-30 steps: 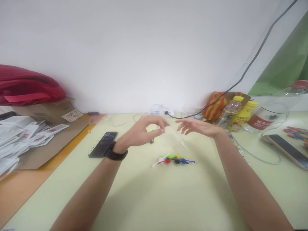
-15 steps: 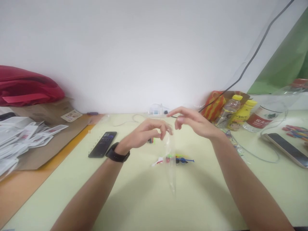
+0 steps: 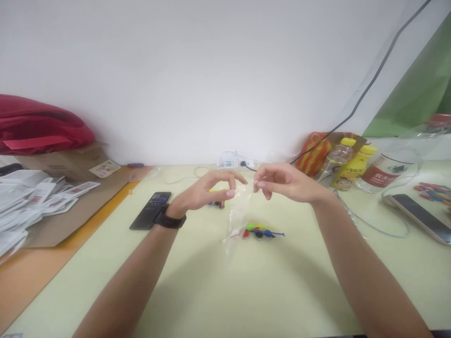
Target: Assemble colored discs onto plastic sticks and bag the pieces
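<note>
A clear plastic bag (image 3: 237, 213) hangs between my two hands, its lower end slanting to the left above the table. My left hand (image 3: 207, 190), with a black watch at the wrist, is closed on the bag's upper left edge, the index finger stretched over the top. Thumb and index finger of my right hand (image 3: 282, 183) pinch its upper right corner. Behind and beside the bag lies a small group of coloured plastic pieces (image 3: 262, 232), blue, yellow-green and red. More small coloured pieces (image 3: 216, 203) lie beyond my left hand, partly hidden by it.
A black phone (image 3: 150, 211) lies left of my left wrist. White packets (image 3: 38, 202) and a red bag (image 3: 42, 124) are at the far left. Bottles (image 3: 354, 166), another phone (image 3: 423, 218) and a pile of coloured pieces (image 3: 435, 193) stand or lie to the right. A wall rises behind.
My right hand has come down and closed on the bag's corner. The bag, earlier hanging from my left hand alone, has spread and swung left.
</note>
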### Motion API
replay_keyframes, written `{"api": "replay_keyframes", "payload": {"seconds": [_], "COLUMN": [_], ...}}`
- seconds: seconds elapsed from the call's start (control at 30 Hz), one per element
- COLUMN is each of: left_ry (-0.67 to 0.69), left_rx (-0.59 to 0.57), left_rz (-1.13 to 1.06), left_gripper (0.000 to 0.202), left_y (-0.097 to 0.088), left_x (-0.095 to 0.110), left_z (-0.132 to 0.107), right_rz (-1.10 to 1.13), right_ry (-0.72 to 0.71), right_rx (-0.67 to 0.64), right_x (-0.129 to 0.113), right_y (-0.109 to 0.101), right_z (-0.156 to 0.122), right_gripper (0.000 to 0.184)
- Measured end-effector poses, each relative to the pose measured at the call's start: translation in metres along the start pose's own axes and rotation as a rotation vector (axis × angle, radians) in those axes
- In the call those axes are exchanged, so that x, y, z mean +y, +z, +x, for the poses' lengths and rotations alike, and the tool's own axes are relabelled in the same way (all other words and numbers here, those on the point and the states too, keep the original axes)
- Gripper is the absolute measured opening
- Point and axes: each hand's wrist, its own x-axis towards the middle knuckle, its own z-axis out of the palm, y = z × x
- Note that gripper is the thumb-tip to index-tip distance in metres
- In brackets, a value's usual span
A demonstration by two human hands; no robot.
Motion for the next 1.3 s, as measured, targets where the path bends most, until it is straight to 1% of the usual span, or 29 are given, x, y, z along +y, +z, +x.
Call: {"api": "replay_keyframes", "payload": {"seconds": [0.1, 0.17, 0.2, 0.27, 0.3, 0.37, 0.43, 0.5, 0.7, 0.77, 0.87, 0.97, 1.03, 1.17, 1.23, 1.3], "left_ry": [0.013, -0.024, -0.043, -0.062, -0.060, -0.051, -0.055, -0.073, -0.181, -0.195, -0.193, -0.220, -0.250, -0.283, -0.310, -0.352], "left_rx": [0.059, 0.075, 0.061, -0.006, -0.046, -0.120, -0.173, -0.195, -0.157, -0.142, -0.125, -0.104, -0.076, -0.022, -0.026, -0.038], "left_rz": [-0.049, -0.121, -0.159, -0.215, -0.237, -0.272, -0.296, -0.298, -0.272, -0.232, -0.151, -0.079, -0.039, 0.002, 0.002, -0.011], "left_gripper": [0.038, 0.059, 0.071, 0.093, 0.101, 0.107, 0.107, 0.106, 0.095, 0.092, 0.100, 0.107, 0.101, 0.077, 0.072, 0.072], "left_y": [0.003, 0.007, 0.010, 0.014, 0.016, 0.019, 0.020, 0.021, 0.017, 0.017, 0.020, 0.025, 0.026, 0.022, 0.017, 0.011], "left_x": [-0.013, -0.023, -0.027, -0.034, -0.036, -0.038, -0.039, -0.040, -0.044, -0.045, -0.048, -0.055, -0.063, -0.077, -0.080, -0.080], "left_z": [0.002, 0.002, 0.003, 0.004, 0.004, 0.005, 0.006, 0.006, 0.002, 0.001, 0.002, 0.002, 0.001, -0.003, -0.006, -0.008], "right_rz": [-0.033, -0.059, -0.070, -0.075, -0.074, -0.074, -0.075, -0.078, -0.142, -0.150, -0.152, -0.163, -0.170, -0.178, -0.180, -0.165], "right_ry": [-0.035, -0.066, -0.078, -0.092, -0.095, -0.095, -0.097, -0.103, -0.089, -0.081, -0.068, -0.054, -0.040, -0.008, 0.006, 0.022], "right_rx": [0.104, 0.193, 0.225, 0.252, 0.248, 0.231, 0.224, 0.224, 0.246, 0.253, 0.265, 0.256, 0.252, 0.253, 0.247, 0.231], "right_x": [-0.003, -0.004, -0.004, -0.004, -0.004, -0.003, -0.003, -0.002, 0.003, 0.007, 0.015, 0.022, 0.025, 0.031, 0.034, 0.038], "right_y": [0.005, 0.008, 0.010, 0.011, 0.011, 0.011, 0.011, 0.011, 0.008, 0.007, 0.006, 0.005, 0.004, 0.000, -0.003, -0.007], "right_z": [0.003, 0.005, 0.006, 0.007, 0.007, 0.007, 0.007, 0.007, 0.008, 0.009, 0.012, 0.013, 0.014, 0.013, 0.012, 0.010], "right_gripper": [0.031, 0.035, 0.036, 0.039, 0.040, 0.040, 0.040, 0.038, 0.037, 0.038, 0.039, 0.039, 0.040, 0.040, 0.040, 0.039]}}
